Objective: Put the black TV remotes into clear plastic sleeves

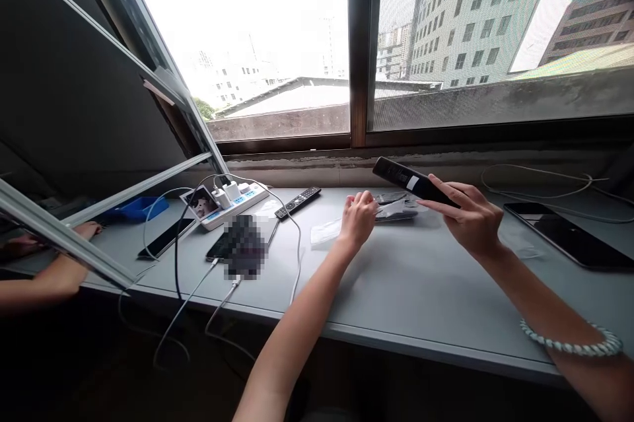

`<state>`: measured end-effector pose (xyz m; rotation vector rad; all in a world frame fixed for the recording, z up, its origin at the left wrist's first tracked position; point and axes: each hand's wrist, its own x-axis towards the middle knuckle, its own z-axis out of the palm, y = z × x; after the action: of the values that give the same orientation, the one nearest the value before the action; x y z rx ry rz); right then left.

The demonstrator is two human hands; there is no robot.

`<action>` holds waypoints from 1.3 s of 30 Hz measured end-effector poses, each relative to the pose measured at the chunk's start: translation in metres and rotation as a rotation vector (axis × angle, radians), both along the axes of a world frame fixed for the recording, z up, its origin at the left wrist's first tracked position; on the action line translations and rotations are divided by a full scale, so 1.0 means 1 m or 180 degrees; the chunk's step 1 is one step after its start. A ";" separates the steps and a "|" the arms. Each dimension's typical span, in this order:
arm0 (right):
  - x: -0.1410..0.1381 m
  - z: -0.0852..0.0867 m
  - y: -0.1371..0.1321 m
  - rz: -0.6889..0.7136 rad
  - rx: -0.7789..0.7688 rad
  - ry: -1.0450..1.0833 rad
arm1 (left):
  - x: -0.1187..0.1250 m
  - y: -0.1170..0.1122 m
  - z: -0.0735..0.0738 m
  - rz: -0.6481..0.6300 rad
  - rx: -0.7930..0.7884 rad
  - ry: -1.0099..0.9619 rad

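Note:
My right hand grips a long black device with a small white label on its surface, tilted above the desk; its exact kind I cannot make out. My left hand is closed, its fingers curled together, and what they hold, if anything, is hidden. Beside that hand lies a white plastic wrapper. Clear plastic bags with dark contents lie just behind and to its right, below the raised device.
A power strip with chargers, a remote control and a plugged-in phone lie left, cables crossing the desk edge. A black tablet lies right. Beyond the metal frame are another person's arm and a blue tray.

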<state>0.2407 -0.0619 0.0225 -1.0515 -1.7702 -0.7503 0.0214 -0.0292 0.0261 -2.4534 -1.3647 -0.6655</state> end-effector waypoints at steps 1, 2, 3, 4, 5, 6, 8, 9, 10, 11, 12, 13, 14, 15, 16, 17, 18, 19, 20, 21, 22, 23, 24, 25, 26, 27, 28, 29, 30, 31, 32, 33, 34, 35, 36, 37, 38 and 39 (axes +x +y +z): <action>0.000 0.000 -0.001 -0.0013 -0.0007 0.0012 | 0.000 0.000 -0.001 0.0006 -0.0016 -0.0009; -0.001 0.000 -0.001 -0.0030 -0.0032 0.0024 | 0.000 0.000 -0.002 0.0007 -0.0040 -0.0017; -0.002 0.001 -0.002 -0.0047 -0.0066 0.0038 | 0.001 0.000 -0.003 0.0004 -0.0068 -0.0024; -0.003 0.001 -0.002 -0.0063 -0.0113 0.0056 | 0.002 0.000 -0.004 -0.0009 -0.0096 -0.0023; -0.004 0.001 -0.003 -0.0076 -0.0160 0.0080 | 0.003 0.000 -0.005 -0.0023 -0.0120 -0.0014; -0.005 0.001 -0.003 -0.0082 -0.0212 0.0097 | 0.004 -0.001 -0.006 -0.0042 -0.0139 0.0001; -0.007 0.002 -0.004 -0.0071 -0.0301 0.0114 | 0.007 -0.002 -0.008 -0.0092 -0.0170 0.0040; -0.008 0.002 -0.004 -0.0053 -0.0329 0.0114 | 0.009 -0.003 -0.009 -0.0122 -0.0183 0.0060; -0.008 0.002 -0.005 -0.0024 -0.0347 0.0107 | 0.010 -0.003 -0.009 -0.0152 -0.0191 0.0076; -0.009 0.003 -0.005 0.0013 -0.0355 0.0104 | 0.011 -0.004 -0.010 -0.0181 -0.0193 0.0086; -0.009 0.003 -0.005 0.0048 -0.0361 0.0116 | 0.011 -0.004 -0.010 -0.0206 -0.0192 0.0086; -0.010 0.003 -0.005 0.0072 -0.0368 0.0156 | 0.012 -0.004 -0.009 -0.0215 -0.0190 0.0069; -0.010 0.004 -0.005 0.0087 -0.0382 0.0217 | 0.011 -0.004 -0.009 -0.0211 -0.0190 0.0033; -0.010 0.004 -0.005 0.0091 -0.0395 0.0311 | 0.011 -0.004 -0.008 -0.0199 -0.0193 -0.0016; -0.010 0.005 -0.005 0.0091 -0.0406 0.0430 | 0.010 -0.003 -0.008 -0.0176 -0.0197 -0.0075; -0.011 0.005 -0.005 0.0102 -0.0410 0.0559 | 0.009 -0.002 -0.008 -0.0149 -0.0201 -0.0133; -0.012 0.006 -0.005 0.0128 -0.0403 0.0697 | 0.008 -0.002 -0.007 -0.0121 -0.0203 -0.0186; -0.012 0.007 -0.004 0.0170 -0.0386 0.0844 | 0.007 -0.001 -0.007 -0.0096 -0.0201 -0.0230; -0.014 0.007 -0.004 0.0230 -0.0361 0.0999 | 0.006 0.000 -0.008 -0.0071 -0.0198 -0.0267; -0.015 0.008 -0.004 0.0304 -0.0332 0.1167 | 0.005 0.001 -0.008 -0.0039 -0.0196 -0.0302; -0.016 0.009 -0.003 0.0392 -0.0310 0.1353 | 0.004 0.002 -0.009 -0.0005 -0.0200 -0.0332; -0.018 0.010 -0.003 0.0480 -0.0299 0.1584 | 0.004 0.003 -0.009 0.0028 -0.0208 -0.0355; -0.019 0.012 -0.002 0.0563 -0.0314 0.1860 | 0.004 0.004 -0.010 0.0064 -0.0220 -0.0373; -0.020 0.013 -0.002 0.0638 -0.0356 0.2171 | 0.004 0.004 -0.011 0.0099 -0.0234 -0.0392; -0.020 0.014 -0.001 0.0693 -0.0415 0.2502 | 0.004 0.004 -0.012 0.0125 -0.0252 -0.0413; -0.020 0.015 0.000 0.0725 -0.0481 0.2834 | 0.005 0.004 -0.012 0.0141 -0.0272 -0.0447; -0.020 0.016 0.001 0.0741 -0.0545 0.3150 | 0.005 0.003 -0.013 0.0146 -0.0294 -0.0495; -0.018 0.018 0.003 0.0752 -0.0597 0.3439 | 0.005 0.003 -0.013 0.0138 -0.0313 -0.0558; -0.016 0.019 0.004 0.0764 -0.0638 0.3698 | 0.005 0.003 -0.014 0.0116 -0.0327 -0.0628; -0.014 0.020 0.006 0.0776 -0.0666 0.3934 | 0.005 0.002 -0.014 0.0086 -0.0332 -0.0693; -0.012 0.021 0.007 0.0793 -0.0692 0.4145 | 0.005 0.002 -0.015 0.0058 -0.0328 -0.0743; -0.009 0.021 0.008 0.0810 -0.0716 0.4326 | 0.005 0.002 -0.015 0.0038 -0.0318 -0.0774; -0.007 0.022 0.010 0.0817 -0.0736 0.4476 | 0.005 0.001 -0.015 0.0026 -0.0304 -0.0787; -0.005 0.022 0.011 0.0806 -0.0748 0.4599 | 0.005 0.001 -0.015 0.0020 -0.0289 -0.0789; -0.002 0.022 0.011 0.0783 -0.0750 0.4702 | 0.006 0.000 -0.015 0.0017 -0.0272 -0.0787; -0.001 0.023 0.012 0.0756 -0.0734 0.4792 | 0.006 0.000 -0.015 0.0010 -0.0250 -0.0786; 0.001 0.023 0.013 0.0734 -0.0704 0.4873 | 0.006 -0.001 -0.014 -0.0004 -0.0216 -0.0788; 0.003 0.023 0.013 0.0719 -0.0673 0.4939 | 0.007 -0.001 -0.014 -0.0022 -0.0169 -0.0790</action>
<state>0.2434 -0.0486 0.0451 -1.0309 -0.5512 0.4231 0.0281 -0.0304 0.0125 -2.4833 -1.4789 -0.9752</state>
